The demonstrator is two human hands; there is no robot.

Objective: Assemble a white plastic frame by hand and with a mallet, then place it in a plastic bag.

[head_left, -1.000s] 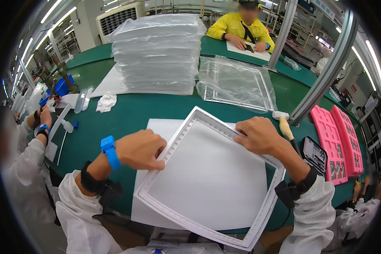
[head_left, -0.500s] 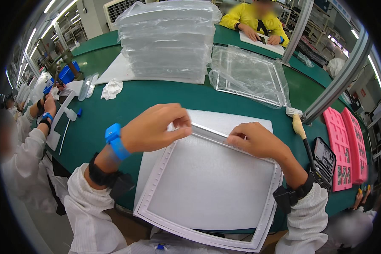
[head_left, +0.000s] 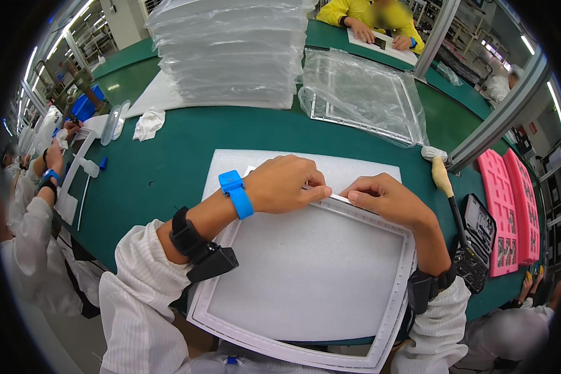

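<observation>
Between the left hand (head_left: pixel 285 185) and the right hand (head_left: pixel 386 198), a narrow pale strip (head_left: pixel 335 197) is pinched against the far rail of a large white rectangular frame (head_left: pixel 400 293); whether it is tape, a liner or a gasket cannot be told. The left hand is curled with its fingertips pressed together on the strip's left end, and the right hand is closed likewise, thumb and forefinger meeting on the rail just to the right of the left hand, the two almost touching. The frame is laid on a white foam sheet (head_left: pixel 230 163) on the green tabletop (head_left: pixel 181 143), its near edge hanging toward the body below both wrists. The step in hand is judged to be the seating or peeling of that strip along the top rail, at about the rail's middle. For the next move, a steady pinch is called for and a slide of the right hand away from the left along the rail toward the far right corner, with the frame kept flat. Beyond the hands, a stack of bagged frames (head_left: pixel 227 53) and one loose bagged frame (head_left: pixel 364 93) are seen; to the right of the right hand lie a brush (head_left: pixel 444 181) and pink trays (head_left: pixel 511 212).
</observation>
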